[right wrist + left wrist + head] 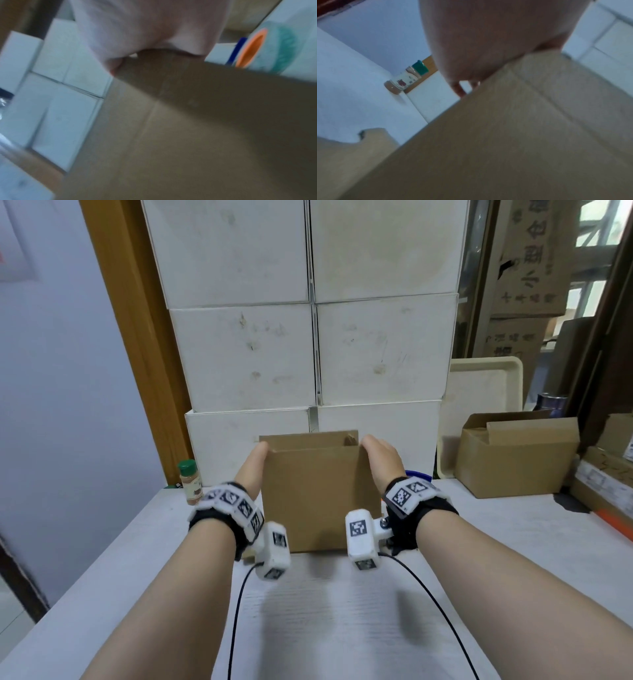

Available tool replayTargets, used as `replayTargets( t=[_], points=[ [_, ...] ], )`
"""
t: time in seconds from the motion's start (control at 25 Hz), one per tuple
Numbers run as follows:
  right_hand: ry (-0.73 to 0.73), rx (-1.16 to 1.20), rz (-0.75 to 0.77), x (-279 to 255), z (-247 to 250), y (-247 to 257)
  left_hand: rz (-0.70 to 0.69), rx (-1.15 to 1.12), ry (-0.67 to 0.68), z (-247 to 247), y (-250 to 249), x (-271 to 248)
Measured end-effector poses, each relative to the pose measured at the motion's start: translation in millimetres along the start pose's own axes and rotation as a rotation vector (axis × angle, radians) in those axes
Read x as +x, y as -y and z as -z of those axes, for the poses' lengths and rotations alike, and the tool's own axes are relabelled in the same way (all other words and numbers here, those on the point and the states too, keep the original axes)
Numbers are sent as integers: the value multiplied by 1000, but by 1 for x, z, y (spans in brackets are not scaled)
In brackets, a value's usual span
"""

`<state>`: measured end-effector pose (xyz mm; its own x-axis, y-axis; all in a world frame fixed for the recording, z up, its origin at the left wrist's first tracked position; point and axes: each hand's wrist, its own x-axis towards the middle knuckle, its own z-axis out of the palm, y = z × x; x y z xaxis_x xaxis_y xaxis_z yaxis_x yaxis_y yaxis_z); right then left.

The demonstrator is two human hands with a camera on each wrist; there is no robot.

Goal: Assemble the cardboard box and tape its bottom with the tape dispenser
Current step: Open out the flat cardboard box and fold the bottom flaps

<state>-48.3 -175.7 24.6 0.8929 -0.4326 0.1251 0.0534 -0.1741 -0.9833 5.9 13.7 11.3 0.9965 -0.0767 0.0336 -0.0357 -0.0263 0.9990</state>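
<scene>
A brown cardboard box (315, 494) stands upright on its lower edge on the white table (342, 628), with its top slightly spread open. My left hand (255, 463) grips its upper left corner and my right hand (380, 457) grips its upper right corner; the fingers go behind the cardboard and are hidden. In the wrist views each palm, left hand (488, 40) and right hand (145, 27), lies against the box (505, 135) (188, 128). The tape dispenser (250, 48), with an orange core and a blue part, sits behind the box to the right; only a blue arc (416, 474) shows in the head view.
A stack of white boxes (308, 337) forms a wall just behind. A green-lidded spice jar (190, 482) stands at the left. An open cardboard box (513, 460) and a beige tray (479, 405) sit at the right, with more cartons at the right edge.
</scene>
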Motion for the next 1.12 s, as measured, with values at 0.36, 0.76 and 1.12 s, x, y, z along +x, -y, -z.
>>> replayTargets(
  t=[0.36,0.76,1.12],
  points=[
    [14,-18,-62,0,4,-22,34,-77,-43,-7,15,-5],
    [100,-206,-123,-2,9,-30,33,-79,-97,-6,26,-2],
    [28,-218,15,3,-2,-35,-103,2,-51,-8,30,-4]
  ],
)
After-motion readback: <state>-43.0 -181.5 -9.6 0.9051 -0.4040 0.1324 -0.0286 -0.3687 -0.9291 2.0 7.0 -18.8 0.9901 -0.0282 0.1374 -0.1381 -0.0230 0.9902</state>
